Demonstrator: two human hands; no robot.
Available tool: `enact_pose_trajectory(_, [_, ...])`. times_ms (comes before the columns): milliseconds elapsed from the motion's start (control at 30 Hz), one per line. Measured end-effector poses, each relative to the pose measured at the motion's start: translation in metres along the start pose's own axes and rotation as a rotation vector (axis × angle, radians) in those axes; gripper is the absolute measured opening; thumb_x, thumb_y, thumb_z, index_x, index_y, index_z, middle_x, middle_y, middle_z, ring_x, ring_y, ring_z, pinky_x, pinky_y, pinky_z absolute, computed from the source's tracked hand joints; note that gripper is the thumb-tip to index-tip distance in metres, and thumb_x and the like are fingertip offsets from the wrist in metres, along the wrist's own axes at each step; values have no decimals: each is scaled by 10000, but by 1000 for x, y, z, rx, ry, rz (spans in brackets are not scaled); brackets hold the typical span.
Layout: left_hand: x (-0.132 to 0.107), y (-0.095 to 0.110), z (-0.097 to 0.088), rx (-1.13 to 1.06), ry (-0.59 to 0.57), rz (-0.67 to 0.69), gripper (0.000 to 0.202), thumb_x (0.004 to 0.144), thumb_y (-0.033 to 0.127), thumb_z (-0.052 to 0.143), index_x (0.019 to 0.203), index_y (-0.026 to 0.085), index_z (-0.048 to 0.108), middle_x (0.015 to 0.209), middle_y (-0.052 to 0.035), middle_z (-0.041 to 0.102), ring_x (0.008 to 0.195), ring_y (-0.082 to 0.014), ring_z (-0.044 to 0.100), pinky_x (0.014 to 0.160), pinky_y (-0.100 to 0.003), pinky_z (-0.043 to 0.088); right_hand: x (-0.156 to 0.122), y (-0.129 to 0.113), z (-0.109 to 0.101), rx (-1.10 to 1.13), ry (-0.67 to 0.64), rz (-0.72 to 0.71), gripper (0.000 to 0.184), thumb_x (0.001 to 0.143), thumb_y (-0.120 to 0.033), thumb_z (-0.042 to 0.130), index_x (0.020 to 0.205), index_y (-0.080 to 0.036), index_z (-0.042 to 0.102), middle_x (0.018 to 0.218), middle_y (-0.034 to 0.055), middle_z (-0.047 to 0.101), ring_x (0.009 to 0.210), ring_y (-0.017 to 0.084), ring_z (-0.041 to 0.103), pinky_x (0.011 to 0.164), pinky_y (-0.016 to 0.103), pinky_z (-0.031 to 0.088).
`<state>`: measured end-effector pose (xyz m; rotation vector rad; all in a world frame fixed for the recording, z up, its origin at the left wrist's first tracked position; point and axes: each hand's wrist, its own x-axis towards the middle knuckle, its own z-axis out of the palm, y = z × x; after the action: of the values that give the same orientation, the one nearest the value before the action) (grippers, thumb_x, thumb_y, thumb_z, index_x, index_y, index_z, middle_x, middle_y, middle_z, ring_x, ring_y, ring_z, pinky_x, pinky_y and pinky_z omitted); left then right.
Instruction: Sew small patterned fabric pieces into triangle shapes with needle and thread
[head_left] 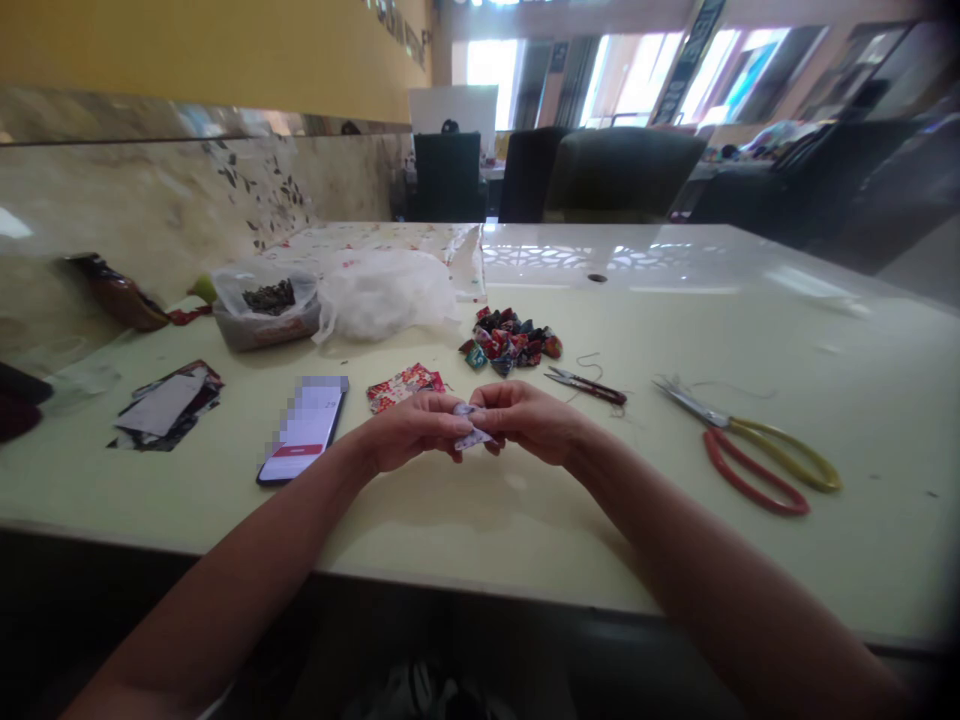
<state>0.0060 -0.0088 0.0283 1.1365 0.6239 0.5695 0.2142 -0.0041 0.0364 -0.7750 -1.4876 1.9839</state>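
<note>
Between my two hands is a small piece of white and lilac patterned fabric (472, 436), folded or bunched up. My left hand (416, 432) pinches it from the left with thumb and fingers. From the right, my right hand (536, 420) grips the same fabric, its fingertips close to the left ones. Just behind my left hand lies a stack of red floral fabric pieces (405, 385). Beyond my hands sits a heap of small stuffed fabric pouches (510, 340) in red, green and dark colours. Whether a needle or thread is in my fingers is too small to tell.
Thread snips (589, 386) and large scissors (739, 430) with red and yellow handles lie to the right. On the left are a phone (304, 430), dark fabric scraps (169, 405), a bag of dried dark material (266, 310), a white plastic bag (390, 290) and a brown bottle (120, 295).
</note>
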Motion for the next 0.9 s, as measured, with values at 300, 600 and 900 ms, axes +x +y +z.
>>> enact_pose_trajectory(300, [3,-3,1,-63,19,52,211,709,258,791,876,131,761,775,-56,679,706,-130,630,707,-255,564,4,6,0,118,120,-58,276,738,-343,813,736,-131,637,602,-11,604,478,45,473,449,165,385])
enact_pose_trajectory(600, [9,-8,1,-108,192,73,185,716,233,743,850,109,721,817,-75,693,754,-161,666,728,-277,564,6,8,2,104,25,-70,341,692,-292,849,831,-155,570,626,-45,575,480,52,485,435,175,437])
enact_pose_trajectory(900, [10,-10,0,-75,127,126,226,735,229,805,929,138,735,868,-61,718,739,-141,677,754,-274,564,7,7,2,250,97,-58,297,731,-286,806,774,-165,539,475,-81,458,410,42,402,396,165,422])
